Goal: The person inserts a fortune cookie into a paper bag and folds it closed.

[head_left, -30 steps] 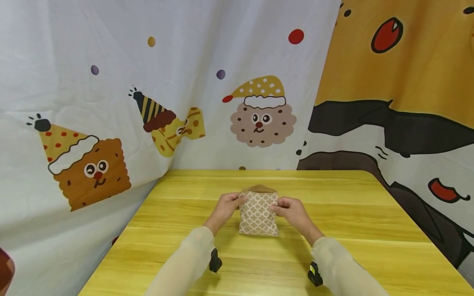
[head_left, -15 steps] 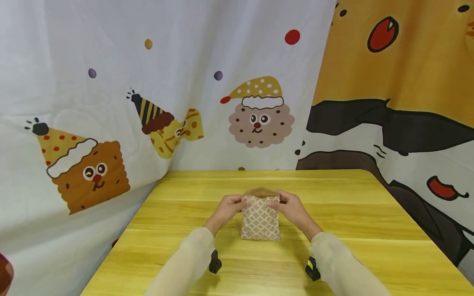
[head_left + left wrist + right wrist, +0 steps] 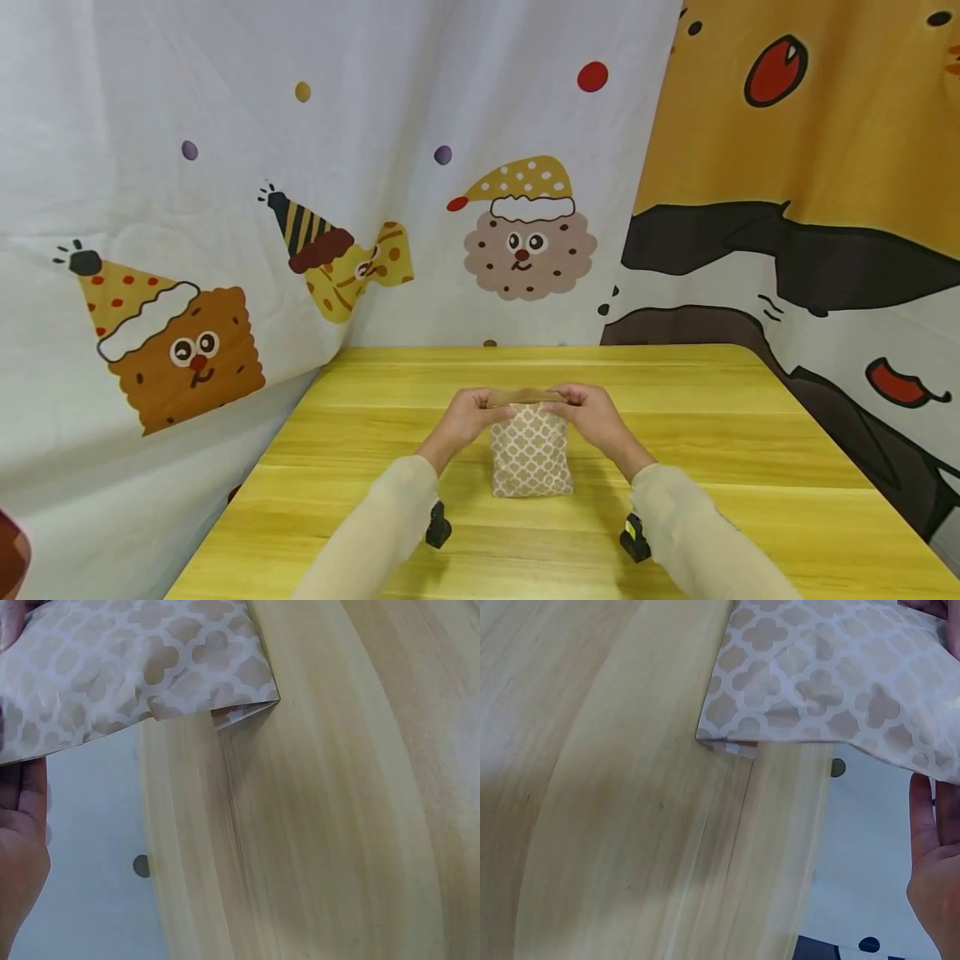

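Between the two hands stands a brown paper bag (image 3: 531, 454) with a white quatrefoil pattern, its base on the wooden table. The left hand (image 3: 468, 414) pinches the bag's upper left edge, thumb on the front and fingers behind. Opposite it, the right hand (image 3: 590, 414) pinches the upper right edge in the same way. A plain brown strip of the bag's top shows between the hands. In the left wrist view the patterned bag (image 3: 161, 660) has a folded bottom corner; the right wrist view shows the bag's (image 3: 817, 682) other bottom corner. Its inside is hidden.
A yellow wood-grain table (image 3: 360, 517) spreads beneath the hands. A white curtain (image 3: 390, 100) with cartoon prints hangs behind and to the left, and an orange, black and white print continues on the right. Small black devices (image 3: 438, 525) sit at both wrists.
Both hands have shifted inward along the bag's top edge, the thumbs now closer together. The bag sits slightly lower in view, and its brown top flap looks flatter.
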A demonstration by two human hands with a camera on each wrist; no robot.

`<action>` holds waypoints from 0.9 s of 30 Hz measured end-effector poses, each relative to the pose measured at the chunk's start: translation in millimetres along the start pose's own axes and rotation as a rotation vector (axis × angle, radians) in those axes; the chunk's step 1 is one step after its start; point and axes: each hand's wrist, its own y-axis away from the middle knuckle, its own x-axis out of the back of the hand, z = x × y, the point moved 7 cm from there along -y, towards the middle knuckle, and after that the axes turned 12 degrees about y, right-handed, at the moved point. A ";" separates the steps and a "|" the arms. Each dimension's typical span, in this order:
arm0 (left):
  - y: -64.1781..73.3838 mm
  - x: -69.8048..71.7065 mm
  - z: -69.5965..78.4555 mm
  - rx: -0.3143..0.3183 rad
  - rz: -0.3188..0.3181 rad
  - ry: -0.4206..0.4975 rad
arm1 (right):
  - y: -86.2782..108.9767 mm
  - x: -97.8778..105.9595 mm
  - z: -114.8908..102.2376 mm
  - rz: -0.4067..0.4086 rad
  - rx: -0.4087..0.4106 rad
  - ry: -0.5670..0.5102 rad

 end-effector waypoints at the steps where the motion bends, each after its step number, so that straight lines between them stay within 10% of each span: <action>1: 0.7 1.2 0.0 -0.002 0.008 -0.008 | 0.0 1.0 0.6 0.007 -0.005 0.003; 19: 4.2 2.8 -0.4 -0.060 -0.072 0.108 | 4.1 3.2 5.4 0.022 0.008 -0.041; 27: 6.8 6.0 -2.5 0.000 -0.025 0.009 | 5.7 -0.6 6.0 -0.018 0.014 -0.078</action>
